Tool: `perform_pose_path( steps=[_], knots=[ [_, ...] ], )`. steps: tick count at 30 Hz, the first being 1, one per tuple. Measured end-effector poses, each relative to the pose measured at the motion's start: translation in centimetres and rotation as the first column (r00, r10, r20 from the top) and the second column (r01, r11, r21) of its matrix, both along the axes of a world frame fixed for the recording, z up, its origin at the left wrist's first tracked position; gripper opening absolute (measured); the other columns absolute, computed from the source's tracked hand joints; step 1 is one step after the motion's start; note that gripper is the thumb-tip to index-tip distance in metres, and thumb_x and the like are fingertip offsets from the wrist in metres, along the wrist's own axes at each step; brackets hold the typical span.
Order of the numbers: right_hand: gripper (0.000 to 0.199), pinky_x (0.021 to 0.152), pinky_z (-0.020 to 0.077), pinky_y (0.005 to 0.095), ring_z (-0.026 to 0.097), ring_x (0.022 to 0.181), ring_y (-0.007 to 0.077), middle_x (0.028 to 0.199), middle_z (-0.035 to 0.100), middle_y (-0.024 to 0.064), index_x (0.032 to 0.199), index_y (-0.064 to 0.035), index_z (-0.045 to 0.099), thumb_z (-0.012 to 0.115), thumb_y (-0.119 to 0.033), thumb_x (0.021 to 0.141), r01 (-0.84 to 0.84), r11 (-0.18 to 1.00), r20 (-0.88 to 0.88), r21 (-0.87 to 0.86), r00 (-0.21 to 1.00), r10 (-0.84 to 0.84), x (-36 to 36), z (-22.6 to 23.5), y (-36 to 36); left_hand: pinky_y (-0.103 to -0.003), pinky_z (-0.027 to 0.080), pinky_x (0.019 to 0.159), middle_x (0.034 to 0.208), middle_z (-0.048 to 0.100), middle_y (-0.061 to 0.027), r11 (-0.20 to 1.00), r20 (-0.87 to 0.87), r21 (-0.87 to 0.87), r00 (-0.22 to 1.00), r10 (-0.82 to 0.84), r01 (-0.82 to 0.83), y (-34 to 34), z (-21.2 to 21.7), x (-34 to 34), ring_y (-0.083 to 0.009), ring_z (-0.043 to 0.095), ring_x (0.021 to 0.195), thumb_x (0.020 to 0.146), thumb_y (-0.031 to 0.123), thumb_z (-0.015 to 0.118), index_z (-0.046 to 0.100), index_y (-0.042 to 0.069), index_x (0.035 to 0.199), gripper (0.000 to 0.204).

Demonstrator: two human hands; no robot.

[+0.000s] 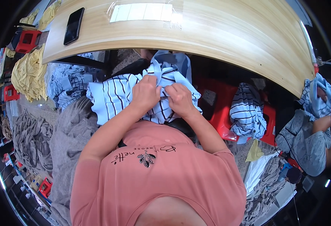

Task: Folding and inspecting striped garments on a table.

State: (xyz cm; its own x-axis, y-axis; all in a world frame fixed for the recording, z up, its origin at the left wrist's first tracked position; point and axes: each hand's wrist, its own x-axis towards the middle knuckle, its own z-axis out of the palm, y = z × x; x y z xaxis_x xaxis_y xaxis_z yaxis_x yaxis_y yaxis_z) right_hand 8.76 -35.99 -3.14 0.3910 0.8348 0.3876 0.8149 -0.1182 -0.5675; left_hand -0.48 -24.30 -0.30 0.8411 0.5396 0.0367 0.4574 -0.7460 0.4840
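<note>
Across my lap lies a light blue shirt with dark stripes (114, 94), its collar toward the table edge. My left hand (146, 91) is closed on the shirt near its collar, knuckles up. Close beside it, my right hand (179, 98) pinches the same striped cloth. The two hands are almost touching, thumbs toward each other. Whatever small part of the shirt sits between the fingertips is hidden.
Ahead is a wooden table (225, 34) with a black phone (74, 26) and a white paper strip (141, 12). A folded striped shirt (248, 111) rests on red stools (224, 113). Yellow (29, 73) and grey garment piles (32, 139) lie left. Another person (308, 132) sits right.
</note>
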Motion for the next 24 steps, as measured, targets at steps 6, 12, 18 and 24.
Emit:
perform_pose_path(
  steps=[6, 12, 18, 24],
  knots=[
    [0.007, 0.055, 0.0404, 0.0391, 0.050, 0.061, 0.0284, 0.065, 0.047, 0.0103, 0.070, -0.0053, 0.050, 0.052, -0.001, 0.065, 0.049, 0.997, -0.081, 0.057, 0.996, -0.045, 0.2, -0.1, -0.3, -0.035, 0.047, 0.058, 0.073, 0.061, -0.0144, 0.998, 0.090, 0.046, 0.995, -0.039, 0.035, 1.4, -2.7, 0.1, -0.0273, 0.060, 0.063, 0.073, 0.003, 0.059, 0.059, -0.001, 0.081, 0.009],
    [0.020, 0.059, 0.0431, 0.0361, 0.054, 0.067, 0.0284, 0.072, 0.053, 0.0111, 0.079, -0.0022, 0.057, 0.054, 0.005, 0.060, -0.066, 0.997, -0.063, 0.033, 0.996, 0.068, 0.7, 0.2, -1.1, -0.021, 0.034, 0.052, 0.066, 0.051, 0.0047, 0.528, 0.189, -0.849, 0.932, 0.309, -0.003, 0.8, -0.2, 1.1, -0.0029, 0.041, 0.059, 0.080, 0.003, 0.055, 0.058, 0.000, 0.079, 0.004],
    [0.023, 0.055, 0.0441, 0.0326, 0.055, 0.062, 0.0259, 0.074, 0.058, 0.0125, 0.081, 0.0021, 0.059, 0.056, 0.006, 0.059, -0.010, 0.952, 0.025, 0.306, 1.000, 0.003, 0.4, 1.6, -1.8, -0.022, 0.034, 0.051, 0.064, 0.051, 0.0034, 0.568, 0.140, -0.823, 0.967, 0.214, -0.006, 0.4, 0.1, 1.5, -0.0033, 0.040, 0.058, 0.078, 0.004, 0.057, 0.057, -0.001, 0.077, 0.006],
    [0.025, 0.054, 0.0437, 0.0330, 0.055, 0.063, 0.0257, 0.077, 0.057, 0.0124, 0.082, 0.0029, 0.058, 0.057, 0.006, 0.058, -0.082, 0.932, 0.060, 0.352, 0.996, 0.065, 1.2, 1.9, -1.2, -0.024, 0.036, 0.050, 0.062, 0.052, 0.0015, 0.621, 0.205, -0.781, 0.967, 0.151, 0.068, 0.2, 0.7, 1.5, -0.0040, 0.041, 0.058, 0.077, 0.004, 0.059, 0.057, -0.003, 0.076, 0.008]
  ],
)
